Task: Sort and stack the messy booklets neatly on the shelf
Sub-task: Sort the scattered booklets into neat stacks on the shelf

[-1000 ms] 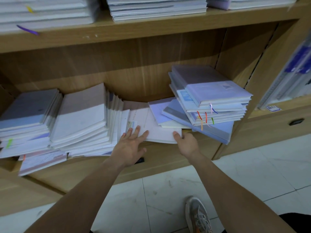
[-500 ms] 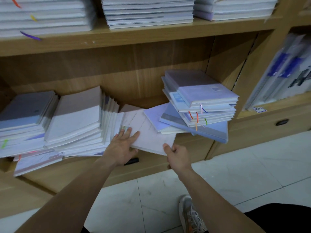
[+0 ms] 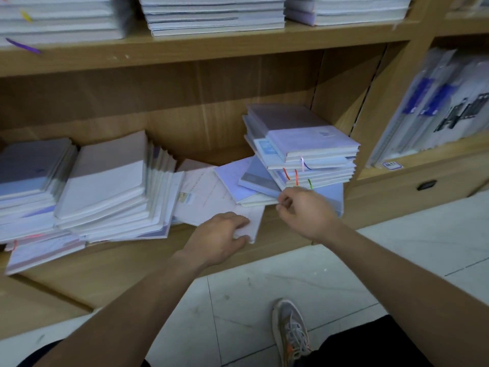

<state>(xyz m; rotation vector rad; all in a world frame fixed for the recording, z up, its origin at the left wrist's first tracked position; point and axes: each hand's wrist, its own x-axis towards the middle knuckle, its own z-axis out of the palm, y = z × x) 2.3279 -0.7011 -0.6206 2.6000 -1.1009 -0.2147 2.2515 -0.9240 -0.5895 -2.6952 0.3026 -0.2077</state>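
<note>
At the far left, two slumped piles of booklets [image 3: 105, 181] lie fanned out and overhanging the shelf board [image 3: 132, 263], no tidier than a second ago. In the middle, the white booklet [image 3: 209, 200] has changed hands. The left hand [image 3: 219, 237], which lay flat on it before, now grips its near corner with fingers curled over the edge. The right hand [image 3: 304, 211] has let that corner go and moved right to the foot of the leaning stack [image 3: 304, 149]. Its fingers are curled by the lowest blue covers, but I cannot tell whether they pinch anything.

This suggests the loose middle booklets are being gathered one at a time, and the sorting is at an early stage.

The shelf is light wood, with neat stacks [image 3: 211, 14] on the board above. To the right, a neighbouring bay holds plastic-sleeved goods [image 3: 436, 102]. Below, a pale tiled floor [image 3: 264, 287] shows one grey shoe [image 3: 291, 332].
</note>
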